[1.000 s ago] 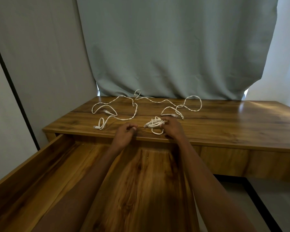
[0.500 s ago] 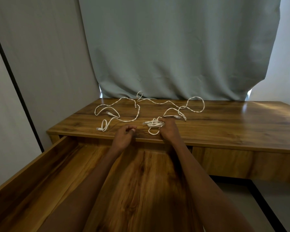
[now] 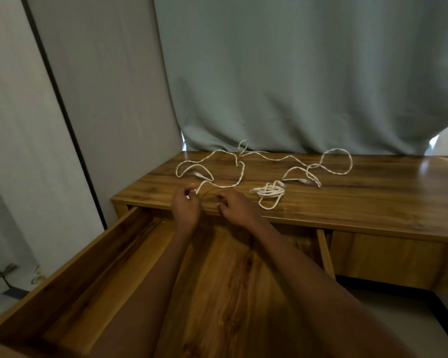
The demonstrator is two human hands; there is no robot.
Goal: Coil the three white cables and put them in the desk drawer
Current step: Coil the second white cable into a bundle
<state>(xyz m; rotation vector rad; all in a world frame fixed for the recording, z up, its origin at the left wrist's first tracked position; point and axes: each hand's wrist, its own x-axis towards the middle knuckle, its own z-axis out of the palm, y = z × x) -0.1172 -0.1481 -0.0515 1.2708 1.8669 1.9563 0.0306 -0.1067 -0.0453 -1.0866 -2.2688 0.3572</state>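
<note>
The open desk drawer (image 3: 93,275) fills the near part of the view, bare wood with nothing in it yet, both forearms reaching over it to the desk edge (image 3: 321,223). At about 11 o'clock from the drawer's middle, the left hand (image 3: 185,206) has its fingers curled and appears to pinch the near end of the left loose cable (image 3: 239,177) — the contact is small and partly hidden, so that is a judgement. The right hand (image 3: 237,209) sits just beside it with fingers curled; whether it holds anything I cannot tell. At 2 o'clock from the hands lies the coiled cable (image 3: 270,193), a small loose bundle (one loop hangs free toward the edge). Farther back, at 1 o'clock, the right loose cable (image 3: 336,161) sprawls in open loops. These cords look light, limp and springy — best taken near a plug end, then wound in loops. No brand or writing can be read.
</note>
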